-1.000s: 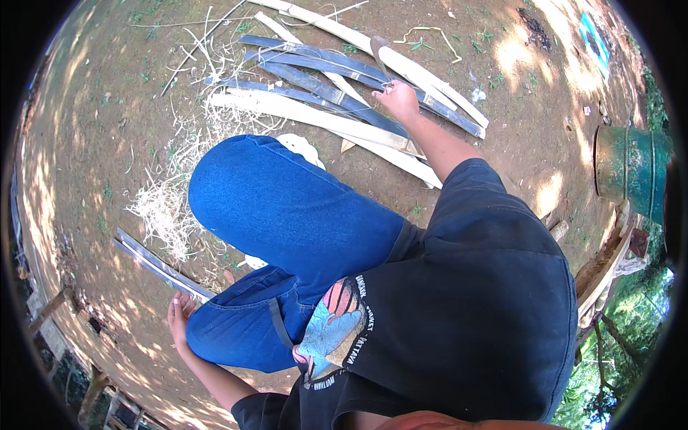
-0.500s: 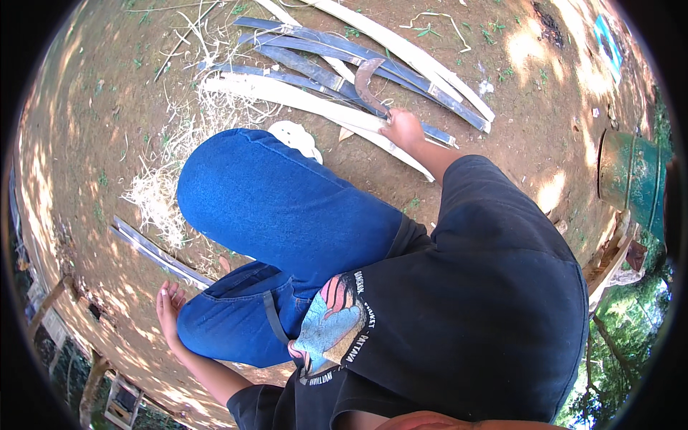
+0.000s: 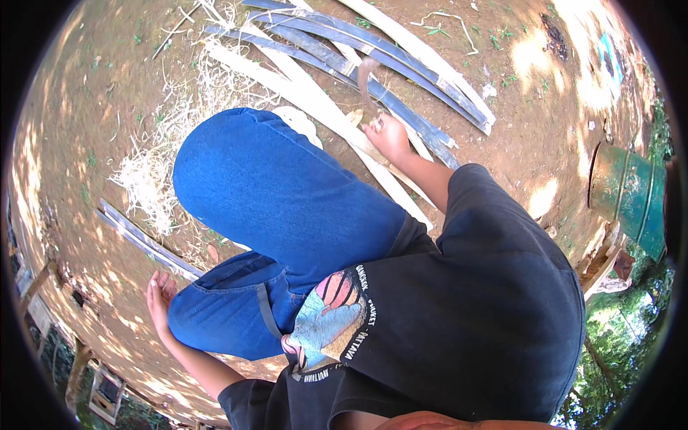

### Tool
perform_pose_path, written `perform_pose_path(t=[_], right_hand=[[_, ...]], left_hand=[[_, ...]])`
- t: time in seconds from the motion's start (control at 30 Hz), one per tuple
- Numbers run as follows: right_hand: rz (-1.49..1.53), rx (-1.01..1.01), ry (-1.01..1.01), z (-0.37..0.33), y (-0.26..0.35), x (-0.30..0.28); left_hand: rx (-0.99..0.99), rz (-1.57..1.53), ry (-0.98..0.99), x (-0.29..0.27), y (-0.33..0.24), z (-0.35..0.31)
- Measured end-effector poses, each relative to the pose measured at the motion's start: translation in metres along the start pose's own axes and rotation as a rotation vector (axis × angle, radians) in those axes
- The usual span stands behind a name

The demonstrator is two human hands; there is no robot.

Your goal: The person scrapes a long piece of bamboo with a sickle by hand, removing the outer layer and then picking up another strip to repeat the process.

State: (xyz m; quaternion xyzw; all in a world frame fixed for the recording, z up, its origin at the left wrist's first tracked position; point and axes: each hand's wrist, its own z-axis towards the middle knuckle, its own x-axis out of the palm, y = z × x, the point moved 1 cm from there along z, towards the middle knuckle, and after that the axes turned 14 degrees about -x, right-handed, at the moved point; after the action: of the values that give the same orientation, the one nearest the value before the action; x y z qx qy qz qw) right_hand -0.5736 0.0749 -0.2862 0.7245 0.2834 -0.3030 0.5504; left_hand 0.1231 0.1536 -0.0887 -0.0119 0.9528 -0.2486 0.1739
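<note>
My right hand (image 3: 389, 136) is closed round the grip of a sickle, just above the split strips on the ground. The sickle's curved, rusty-brown blade (image 3: 364, 77) points away from me and looks smeared by motion; its handle is mostly hidden in my fist. Close by my hand lie long pale split strips (image 3: 308, 97), crossing each other at an angle. Dark bluish-grey strips (image 3: 423, 75), also long and split, lie beyond and to the right. My left hand (image 3: 160, 294) hangs past my left knee, fingers apart and holding nothing, near the end of another dark strip (image 3: 147, 245).
Curly pale shavings (image 3: 147, 183) are heaped left of my raised knee (image 3: 244, 172). A white object (image 3: 299, 123) is partly hidden behind that knee. On the far right a green metal drum (image 3: 625, 188) lies near some wood. Bare brown soil (image 3: 79, 165) surrounds me.
My right hand has moved slightly left and nearer with the sickle. The near pale strips have shifted and fanned apart, their lower ends closer to me. My left hand stays by the knee.
</note>
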Motion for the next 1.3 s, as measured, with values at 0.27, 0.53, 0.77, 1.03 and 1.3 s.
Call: perform_pose_path(t=[0.27, 0.53, 0.77, 1.03, 1.3], right_hand=[[-0.043, -0.171, -0.075, 0.143, 0.049, 0.021], [-0.194, -0.231, 0.056, 0.253, 0.116, 0.08], [-0.313, -0.161, 0.003, 0.27, 0.104, 0.101], [-0.224, -0.288, 0.034, 0.274, 0.115, 0.087], [0.2, -0.288, 0.294, 0.273, 0.148, -0.047]], left_hand=[[-0.037, -0.03, 0.011, 0.001, 0.001, 0.011], [-0.108, -0.034, -0.032, 0.021, -0.007, -0.006], [-0.145, -0.082, -0.009, 0.012, -0.025, 0.0], [-0.114, -0.102, -0.041, 0.01, -0.009, -0.007], [0.016, -0.152, 0.028, 0.018, -0.008, -0.003]])
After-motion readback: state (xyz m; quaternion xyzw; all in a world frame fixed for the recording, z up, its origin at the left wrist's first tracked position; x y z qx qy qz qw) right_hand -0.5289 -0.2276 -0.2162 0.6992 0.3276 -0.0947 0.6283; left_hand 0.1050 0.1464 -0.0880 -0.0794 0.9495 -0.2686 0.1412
